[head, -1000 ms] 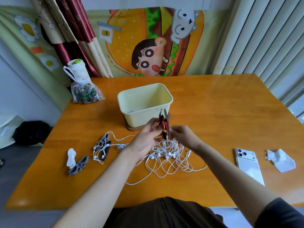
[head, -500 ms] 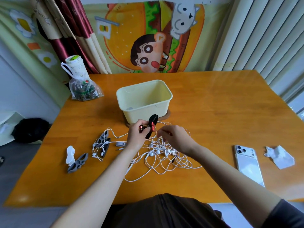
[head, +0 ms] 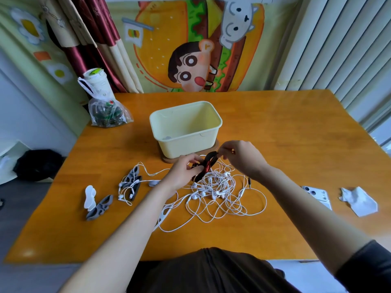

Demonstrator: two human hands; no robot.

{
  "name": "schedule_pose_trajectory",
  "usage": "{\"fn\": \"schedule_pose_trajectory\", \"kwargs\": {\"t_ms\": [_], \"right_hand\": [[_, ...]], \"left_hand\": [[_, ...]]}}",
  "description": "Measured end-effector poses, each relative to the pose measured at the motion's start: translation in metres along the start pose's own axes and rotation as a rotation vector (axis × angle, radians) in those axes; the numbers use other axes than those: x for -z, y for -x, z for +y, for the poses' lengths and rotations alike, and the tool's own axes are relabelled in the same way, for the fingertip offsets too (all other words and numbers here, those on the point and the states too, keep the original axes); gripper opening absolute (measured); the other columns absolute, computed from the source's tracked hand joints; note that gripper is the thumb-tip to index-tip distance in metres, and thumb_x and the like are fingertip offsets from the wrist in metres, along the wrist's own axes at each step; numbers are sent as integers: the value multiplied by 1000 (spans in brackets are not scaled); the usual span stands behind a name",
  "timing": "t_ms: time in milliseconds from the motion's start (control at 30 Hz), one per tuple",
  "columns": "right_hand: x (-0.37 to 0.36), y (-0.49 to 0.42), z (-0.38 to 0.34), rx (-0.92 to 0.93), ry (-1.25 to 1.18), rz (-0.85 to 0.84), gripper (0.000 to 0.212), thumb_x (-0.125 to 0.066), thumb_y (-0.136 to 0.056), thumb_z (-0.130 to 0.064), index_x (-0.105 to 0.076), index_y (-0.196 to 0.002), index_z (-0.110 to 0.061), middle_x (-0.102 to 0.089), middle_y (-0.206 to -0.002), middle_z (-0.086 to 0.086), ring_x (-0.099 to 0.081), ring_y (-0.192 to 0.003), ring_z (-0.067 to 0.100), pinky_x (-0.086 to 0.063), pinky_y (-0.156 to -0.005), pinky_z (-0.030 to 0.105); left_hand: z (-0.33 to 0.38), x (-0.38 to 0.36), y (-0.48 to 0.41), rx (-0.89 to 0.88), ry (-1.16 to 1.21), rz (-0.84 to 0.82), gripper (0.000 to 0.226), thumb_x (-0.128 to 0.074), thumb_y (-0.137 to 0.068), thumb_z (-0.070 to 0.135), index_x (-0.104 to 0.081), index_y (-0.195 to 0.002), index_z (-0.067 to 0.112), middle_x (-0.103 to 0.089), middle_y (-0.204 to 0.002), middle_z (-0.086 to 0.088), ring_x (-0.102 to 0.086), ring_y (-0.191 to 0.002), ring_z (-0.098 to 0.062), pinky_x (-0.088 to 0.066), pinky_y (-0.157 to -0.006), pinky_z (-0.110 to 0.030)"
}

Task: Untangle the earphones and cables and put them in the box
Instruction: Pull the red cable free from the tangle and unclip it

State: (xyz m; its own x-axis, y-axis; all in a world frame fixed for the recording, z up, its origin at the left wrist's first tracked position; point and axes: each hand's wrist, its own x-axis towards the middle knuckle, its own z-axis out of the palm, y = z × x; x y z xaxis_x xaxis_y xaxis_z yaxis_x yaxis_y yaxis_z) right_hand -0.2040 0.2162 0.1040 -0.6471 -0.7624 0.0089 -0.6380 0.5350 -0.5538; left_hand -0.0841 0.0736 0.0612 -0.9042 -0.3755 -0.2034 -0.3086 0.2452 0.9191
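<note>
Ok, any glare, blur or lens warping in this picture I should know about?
Head view: the wide lens bows the table edges and the blinds; daylight from the right leaves a pale sheen on the far tabletop; the left hand and right hand pinching the black and red winder look slightly soft; the white earphone cables are legible.

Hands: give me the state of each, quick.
Left hand: holding the black holder.
Right hand: pinching the top end of the black holder.

Pale yellow box (head: 186, 132) on an orange-brown table (head: 296, 134)
Just in front of the box, a black-and-red clip (head: 206, 167) over white earphone cables (head: 222, 199); left of the box, grey clips (head: 100, 207); right of it, a white phone (head: 317, 196) and white tissue (head: 359, 201).
</note>
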Motion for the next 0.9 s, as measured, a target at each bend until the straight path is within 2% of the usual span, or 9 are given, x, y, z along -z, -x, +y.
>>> {"fn": "schedule_pose_trajectory", "kwargs": {"t_ms": [167,333,433,533,567,633,700,833,900], "right_hand": [[-1,-3,-2,51,19,109,19,-53,-95,-22,-72,-92,-18,-56,-86,-7,-56,-74,17,-44,-61,30],[-4,-4,7,22,4,170,18,-55,-93,-19,-73,-97,-15,-63,-93,2,-57,-77,18,-45,-65,30],[-14,1,10,-27,-75,97,18,-57,-93,-19,-73,-95,-13,-67,-91,3,-57,-72,13,-46,-64,24],[-30,8,9,-103,-219,46,19,-55,-94,-21,-73,-91,-15,-69,-84,3,-61,-70,17,-45,-60,23],[-36,10,7,-119,-243,46,19,-54,-95,-21,-72,-92,-16,-68,-81,2,-61,-68,19,-46,-58,23],[-46,14,3,-121,-252,43,19,-52,-96,-19,-71,-96,-15,-64,-75,-2,-56,-58,11,-40,-51,15],[-54,19,-2,-109,-231,41,19,-52,-95,-15,-71,-94,-16,-60,-69,-5,-48,-52,3,-37,-49,14],[-63,26,-3,-94,-200,6,18,-55,-93,-17,-72,-91,-13,-67,-77,5,-57,-63,16,-43,-60,33],[-65,30,-4,-61,-197,-11,19,-55,-94,-18,-73,-95,-12,-68,-80,2,-55,-61,11,-41,-56,26]], "left_hand": [[2,3,0,-35,6,0,13,-57,-94,11,-61,-103,20,-56,-102,5,-54,-89,-12,-40,-69,-19],[-2,3,3,-16,64,-79,19,-59,-93,13,-61,-96,31,-60,-112,1,-58,-94,-17,-44,-70,-21],[0,-1,5,-14,244,-111,18,-59,-92,11,-62,-97,28,-63,-103,7,-58,-87,-12,-46,-71,-22],[3,-8,3,13,596,-102,21,-51,-93,2,-62,-98,20,-66,-89,6,-57,-85,-14,-41,-75,-27],[4,-10,2,29,708,-94,21,-48,-93,0,-60,-99,16,-67,-89,3,-57,-87,-16,-41,-78,-28],[4,-13,-1,70,898,-61,21,-42,-96,-2,-57,-101,12,-66,-92,-4,-59,-88,-18,-44,-83,-28],[3,-15,-4,115,1015,-13,20,-40,-97,1,-57,-102,11,-64,-90,-7,-59,-84,-18,-49,-80,-25],[2,-19,-6,144,1028,126,17,-42,-98,2,-56,-98,11,-60,-86,-6,-54,-77,-16,-46,-71,-21],[3,-20,-7,159,1011,213,15,-44,-97,2,-56,-97,12,-57,-89,-5,-52,-77,-14,-44,-68,-19]]}}
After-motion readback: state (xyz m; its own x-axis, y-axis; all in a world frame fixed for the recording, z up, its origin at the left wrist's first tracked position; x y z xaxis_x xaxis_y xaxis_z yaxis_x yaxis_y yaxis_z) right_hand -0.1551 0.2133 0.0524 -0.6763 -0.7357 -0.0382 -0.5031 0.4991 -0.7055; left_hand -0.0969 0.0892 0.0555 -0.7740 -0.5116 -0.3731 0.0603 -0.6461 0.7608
